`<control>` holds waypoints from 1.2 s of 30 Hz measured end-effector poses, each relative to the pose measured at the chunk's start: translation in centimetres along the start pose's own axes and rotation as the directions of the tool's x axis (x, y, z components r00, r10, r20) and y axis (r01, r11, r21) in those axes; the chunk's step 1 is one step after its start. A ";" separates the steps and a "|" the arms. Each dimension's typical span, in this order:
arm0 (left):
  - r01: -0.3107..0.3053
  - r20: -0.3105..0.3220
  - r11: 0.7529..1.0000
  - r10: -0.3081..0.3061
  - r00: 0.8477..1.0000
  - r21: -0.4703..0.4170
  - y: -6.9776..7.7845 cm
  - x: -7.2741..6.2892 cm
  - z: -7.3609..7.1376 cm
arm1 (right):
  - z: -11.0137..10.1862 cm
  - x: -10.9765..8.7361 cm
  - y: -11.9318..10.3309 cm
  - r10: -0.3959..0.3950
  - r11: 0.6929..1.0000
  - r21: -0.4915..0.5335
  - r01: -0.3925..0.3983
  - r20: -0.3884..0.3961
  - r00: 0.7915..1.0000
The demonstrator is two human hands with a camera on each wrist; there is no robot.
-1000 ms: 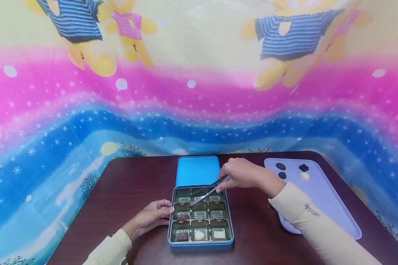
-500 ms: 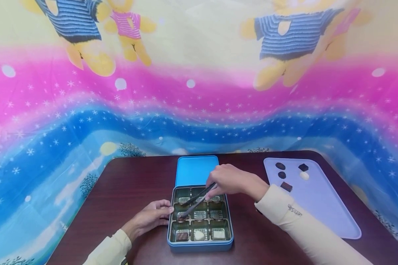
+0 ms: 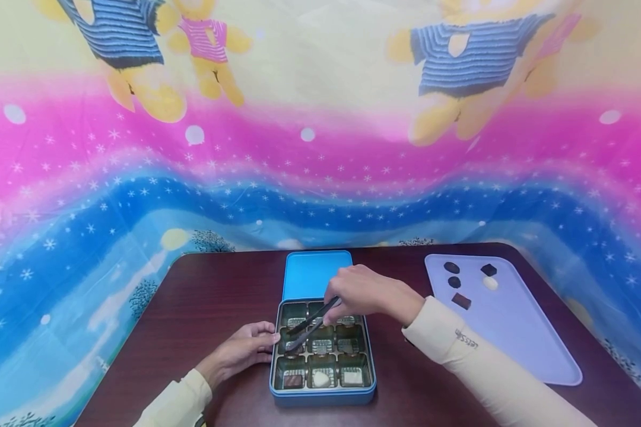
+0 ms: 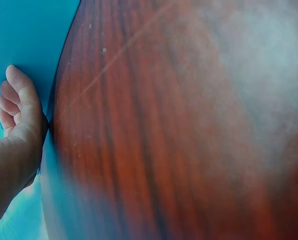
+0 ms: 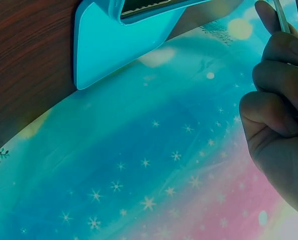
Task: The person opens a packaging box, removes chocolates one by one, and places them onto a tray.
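A blue tin [image 3: 323, 399] with a gold divided insert stands at the table's front middle. Its front row holds a brown chocolate [image 3: 293, 381], a white heart-like chocolate [image 3: 320, 379] and a white square chocolate [image 3: 352, 376]. My right hand [image 3: 360, 290] grips dark tongs [image 3: 314, 320] over the tin. The tong tips reach down into the left middle compartment, at a brown striped chocolate mostly hidden behind them; whether they pinch it I cannot tell. My left hand [image 3: 248, 343] rests against the tin's left side, its fingers [image 4: 19, 82] fairly straight along the wall.
The blue lid [image 3: 317, 276] lies behind the tin. At the right, a lavender tray [image 3: 513, 326] carries several dark chocolates and a white one [image 3: 489, 283]. A printed cloth [image 3: 320, 196] hangs behind the brown table [image 3: 219, 284].
My right hand has moved left and slightly down, bringing the tong tips from the tin's centre into the left middle compartment. A brown chocolate on the tray is uncovered. The left hand stays put.
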State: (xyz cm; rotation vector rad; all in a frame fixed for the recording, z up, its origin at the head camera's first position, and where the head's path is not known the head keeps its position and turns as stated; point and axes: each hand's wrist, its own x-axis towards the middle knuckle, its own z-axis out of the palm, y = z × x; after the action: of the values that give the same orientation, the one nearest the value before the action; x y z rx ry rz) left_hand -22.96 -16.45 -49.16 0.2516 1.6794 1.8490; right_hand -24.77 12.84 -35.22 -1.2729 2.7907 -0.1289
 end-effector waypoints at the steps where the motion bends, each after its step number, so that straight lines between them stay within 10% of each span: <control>1: 0.000 0.002 1.000 0.000 1.000 0.001 0.0 0.0 0.0 | 0.0 0.0 0.0 0.001 1.000 -0.006 -0.001 -0.002 1.000; 36: 0.004 0.008 1.000 -0.004 1.000 0.000 0.0 0.1 -0.1 | 0.1 2.1 -5.3 0.084 0.895 -0.442 -0.067 0.018 0.996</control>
State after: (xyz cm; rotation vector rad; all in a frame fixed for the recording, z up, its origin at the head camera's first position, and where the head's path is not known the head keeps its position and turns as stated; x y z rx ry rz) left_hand -23.10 -16.48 -49.19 0.2550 1.6739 1.8429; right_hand -22.19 7.78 -34.81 -1.2151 2.9320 0.5605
